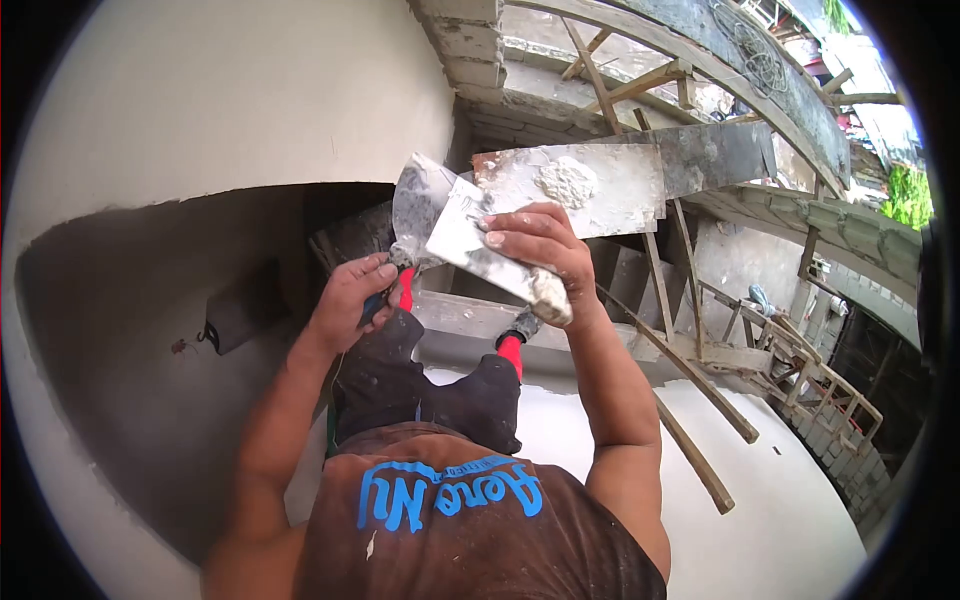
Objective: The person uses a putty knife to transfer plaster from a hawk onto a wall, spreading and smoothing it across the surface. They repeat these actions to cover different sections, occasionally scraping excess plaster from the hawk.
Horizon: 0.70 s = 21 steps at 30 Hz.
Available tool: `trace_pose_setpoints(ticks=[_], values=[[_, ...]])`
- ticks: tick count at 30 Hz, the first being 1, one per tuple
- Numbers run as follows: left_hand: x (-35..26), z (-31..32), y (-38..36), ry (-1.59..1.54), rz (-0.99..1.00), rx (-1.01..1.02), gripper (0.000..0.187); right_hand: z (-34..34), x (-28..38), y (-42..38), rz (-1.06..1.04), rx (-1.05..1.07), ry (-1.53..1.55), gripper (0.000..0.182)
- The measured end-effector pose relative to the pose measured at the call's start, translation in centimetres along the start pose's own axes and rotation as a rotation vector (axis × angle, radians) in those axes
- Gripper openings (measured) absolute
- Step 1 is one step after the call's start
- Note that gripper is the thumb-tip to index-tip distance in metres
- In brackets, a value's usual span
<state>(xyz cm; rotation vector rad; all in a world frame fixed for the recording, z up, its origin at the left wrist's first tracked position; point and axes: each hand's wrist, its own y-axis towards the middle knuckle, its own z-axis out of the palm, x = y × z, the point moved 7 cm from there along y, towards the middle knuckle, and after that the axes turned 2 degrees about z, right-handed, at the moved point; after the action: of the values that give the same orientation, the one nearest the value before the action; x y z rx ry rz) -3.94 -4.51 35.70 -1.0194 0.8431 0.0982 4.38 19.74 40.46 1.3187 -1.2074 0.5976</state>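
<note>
My left hand (350, 300) is closed around the handle of a putty knife (418, 200), whose broad, smeared blade points up and away from me. My right hand (545, 250) grips a flat rectangular finishing trowel (465, 222), fingers across its white-coated blade; a putty-crusted lump, perhaps its handle end, shows beneath the hand. The trowel's left edge overlaps the putty knife's blade in this view. Just beyond both tools lies a putty-smeared board (635, 185) carrying a mound of white putty (567, 182).
A smooth pale wall (250, 90) rises on the left above a dark recess (150, 290). My feet are on a narrow ledge (455, 312). Slanted wooden poles (690, 385) stand at the right, with a curved concrete edge (830, 220) and a wooden frame (830, 385) beyond.
</note>
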Motion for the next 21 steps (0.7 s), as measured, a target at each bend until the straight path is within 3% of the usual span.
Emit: trace_pose_setpoints(ticks=[3, 6, 8, 10, 11, 12, 14, 16, 18, 21], values=[[-1.9, 1.9, -0.3, -0.131, 0.046, 0.163, 0.025, -0.7, 1.8, -1.1, -0.016, 0.143, -0.353, 0.049], [-2.1, 2.3, -1.5, -0.044, 0.088, 0.171, 0.030, -3.5, 0.8, -2.1, 0.036, -0.003, -0.414, 0.044], [-2.5, 3.0, -2.4, -0.051, 0.100, 0.235, 0.032, -5.4, -2.7, -4.1, 0.192, -0.099, -0.364, 0.034], [-5.4, 2.8, -3.3, 0.227, 0.499, 0.105, 0.032, -3.9, -9.0, -9.9, 0.704, -0.397, 0.477, 0.028], [-6.3, 2.9, -3.8, 0.440, 0.660, 0.018, 0.035, -3.2, -8.6, -9.7, 0.764, -0.533, 0.707, 0.028], [-6.5, 3.1, -3.4, 0.445, 0.665, 0.019, 0.035, -2.0, -7.6, -9.2, 0.824, -0.664, 0.942, 0.028], [-8.3, 4.6, -4.8, 0.965, 1.205, -0.110, 0.041, 1.6, -7.6, -8.9, 0.880, -0.666, 1.194, 0.036], [-7.2, 3.6, -4.3, 1.034, 1.223, -0.100, 0.050, 4.8, -7.6, -8.4, 0.939, -0.635, 1.367, 0.036], [-6.5, 3.2, -3.9, 1.337, 1.294, -0.150, 0.051, 5.9, -6.4, -6.6, 0.926, -0.617, 1.412, 0.036], [-4.2, -0.6, -3.6, 1.375, 1.143, -0.313, 0.048, 6.8, -6.7, -4.8, 0.885, -0.546, 1.409, 0.039]])
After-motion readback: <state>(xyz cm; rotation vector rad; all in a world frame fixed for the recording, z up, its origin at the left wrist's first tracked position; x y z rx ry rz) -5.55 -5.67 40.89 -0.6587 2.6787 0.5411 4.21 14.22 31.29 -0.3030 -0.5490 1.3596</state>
